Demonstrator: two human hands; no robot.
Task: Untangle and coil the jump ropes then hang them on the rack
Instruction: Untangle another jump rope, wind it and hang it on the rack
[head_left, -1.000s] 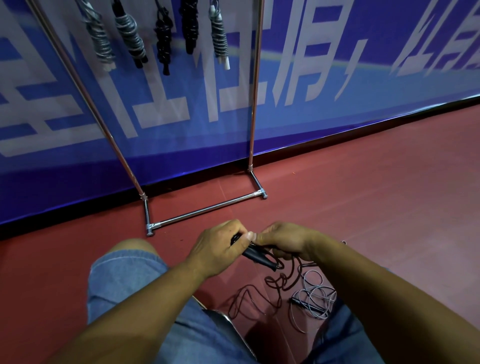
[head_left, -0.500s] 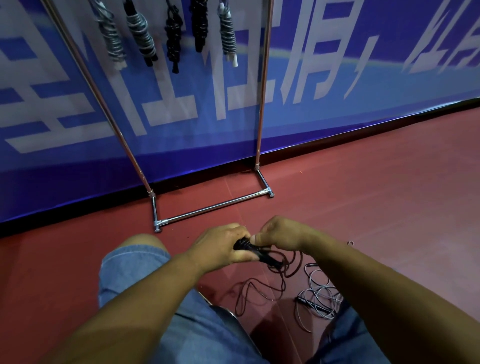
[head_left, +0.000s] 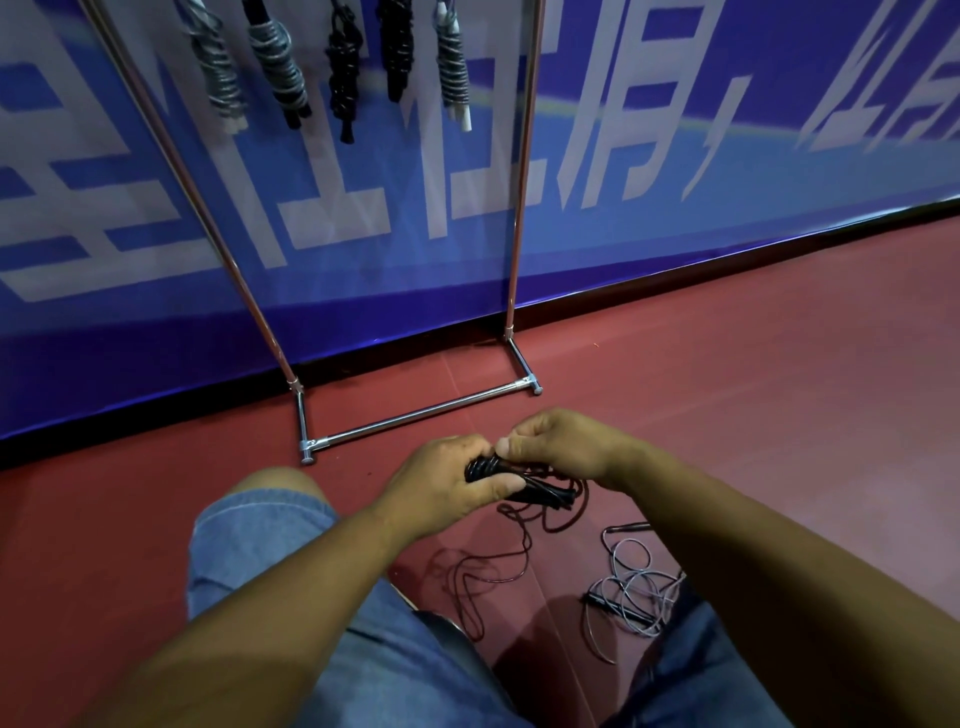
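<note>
Blue banner (head_left: 675, 171) with big white lettering fills the back. Red floor (head_left: 779, 415) runs from its lower edge to me.

Chrome rack (head_left: 415, 415) stands against the banner, base bar on the floor just ahead of my hands, two uprights rising out of the top of the view. Five coiled ropes (head_left: 278, 67) hang between the uprights: two grey-wrapped on the left, two black in the middle, one grey with a white handle end on the right. Top rail not visible.

My denim shorts (head_left: 260, 551) are at the bottom, one knee up on the left, and both forearms reach forward over the gap between my legs.

Left hand (head_left: 441, 483): fingers and thumb wrapped round the black jump rope (head_left: 545, 491), gripping the handle bundle, which sticks out to the right of the thumb. Right hand (head_left: 563, 447): touching the left, fingers curled, pinching the rope at the near end of the bundle. The bundle sits between the two hands, held above the floor, well short of the rack.

Its loose cord (head_left: 511, 566) drops from the bundle and lies in slack loops on the floor between my legs.

Grey jump rope (head_left: 634, 587) lies tangled on the floor beside my right leg, partly under my right forearm, not touched by either hand. Can't tell if it crosses the black cord.
</note>
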